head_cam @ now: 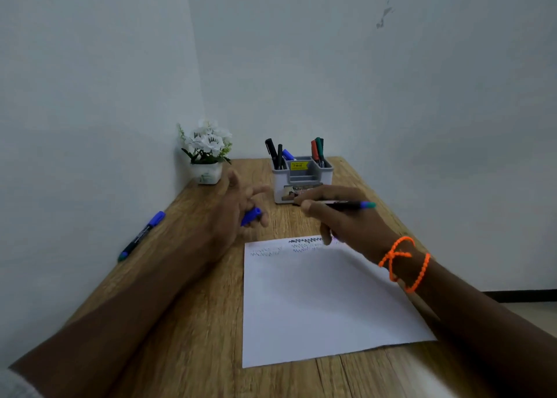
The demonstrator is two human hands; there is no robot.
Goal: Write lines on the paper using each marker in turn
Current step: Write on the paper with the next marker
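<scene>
Right hand (340,214) pinches a marker (346,205) between thumb and fingers, lying nearly flat, blue end pointing to 3 o'clock. Left hand (238,208) has its upper fingers spread loose while the lower ones curl round a blue cap (251,216). The grey holder (303,180) at 12 o'clock has black and blue markers in its left slot, red and green in the right. The paper (316,301) sits just below both hands, squiggles along its top edge. Another marker (141,236) lies at 9 o'clock on the table (187,322).
</scene>
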